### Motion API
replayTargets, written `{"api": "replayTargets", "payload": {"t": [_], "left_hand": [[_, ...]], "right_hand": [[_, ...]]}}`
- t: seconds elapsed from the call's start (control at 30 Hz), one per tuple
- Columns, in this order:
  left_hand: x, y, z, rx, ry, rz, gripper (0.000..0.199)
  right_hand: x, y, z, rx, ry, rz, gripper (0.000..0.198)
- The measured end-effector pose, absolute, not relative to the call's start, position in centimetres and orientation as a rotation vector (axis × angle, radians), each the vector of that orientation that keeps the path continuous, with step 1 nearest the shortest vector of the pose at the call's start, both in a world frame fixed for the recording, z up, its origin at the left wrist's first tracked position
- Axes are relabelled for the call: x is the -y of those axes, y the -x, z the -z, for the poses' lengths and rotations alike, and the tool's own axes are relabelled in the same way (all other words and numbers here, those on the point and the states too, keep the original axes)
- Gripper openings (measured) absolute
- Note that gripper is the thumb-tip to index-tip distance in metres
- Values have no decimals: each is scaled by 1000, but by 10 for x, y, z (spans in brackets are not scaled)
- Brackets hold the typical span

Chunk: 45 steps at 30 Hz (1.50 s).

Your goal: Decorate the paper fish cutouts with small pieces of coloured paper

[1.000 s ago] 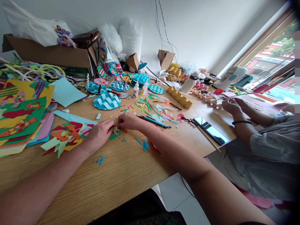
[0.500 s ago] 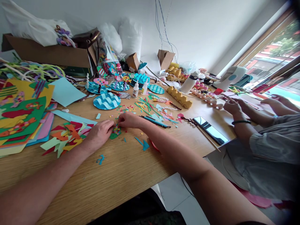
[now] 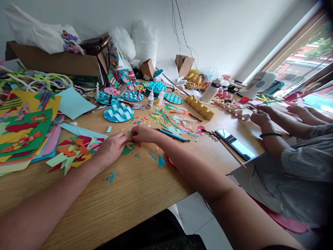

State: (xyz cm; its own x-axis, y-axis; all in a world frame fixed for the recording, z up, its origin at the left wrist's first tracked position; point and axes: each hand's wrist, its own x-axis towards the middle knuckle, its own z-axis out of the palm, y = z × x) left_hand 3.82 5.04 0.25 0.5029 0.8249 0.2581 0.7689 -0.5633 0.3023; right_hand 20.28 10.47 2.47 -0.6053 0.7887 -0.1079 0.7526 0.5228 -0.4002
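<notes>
Between my hands lies a small green paper cutout (image 3: 128, 148) with coloured bits on it, perhaps a fish, flat on the table and partly hidden by fingers. My left hand (image 3: 113, 146) comes in from the left, its fingers closed on the cutout's upper left edge. From the right, my right hand (image 3: 142, 133) meets it with bent, pinched fingers at the cutout's top; anything tiny between those fingertips is hidden. Just behind the hands are scattered confetti-like paper bits (image 3: 140, 121). Blue paper scraps (image 3: 161, 161) lie to the right of the cutout.
Coloured paper strips (image 3: 75, 151) and stacked sheets (image 3: 28, 135) lie left. Behind stand glue bottles (image 3: 150, 100) and a blue wavy disc (image 3: 118, 113). Dark pencils (image 3: 173, 134), a phone (image 3: 235, 144) and an egg-carton strip (image 3: 199, 107) are rightward. Another person's hands (image 3: 261, 116) work far right.
My hands stay at the green cutout with hardly any shift. The other person's hands and arms at the right have moved slightly. The view has shifted a little.
</notes>
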Motion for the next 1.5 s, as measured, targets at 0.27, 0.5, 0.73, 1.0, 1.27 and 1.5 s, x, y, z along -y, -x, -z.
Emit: {"api": "replayTargets", "payload": {"t": [0.27,0.5,0.73,1.0,1.27,1.5], "left_hand": [[-51,-40,-1,-1415,-2607,-560,29],[-53,-39,1,-1361,-2596,-615,30],[-50,-40,1,-1381,-2631,-574,33],[-50,-41,0,-1418,-2657,-531,34],[-50,-41,0,-1411,-2656,-527,33],[-52,-38,0,-1375,-2611,-578,32]], "right_hand": [[-107,-210,-23,2624,1274,-670,23],[-107,-216,-13,2523,1202,-683,18],[-101,-215,-15,2540,1227,-642,21],[-93,-213,-23,2552,1290,-581,22],[-90,-212,-25,2565,1338,-545,24],[-92,-212,-21,2557,1321,-533,24]]}}
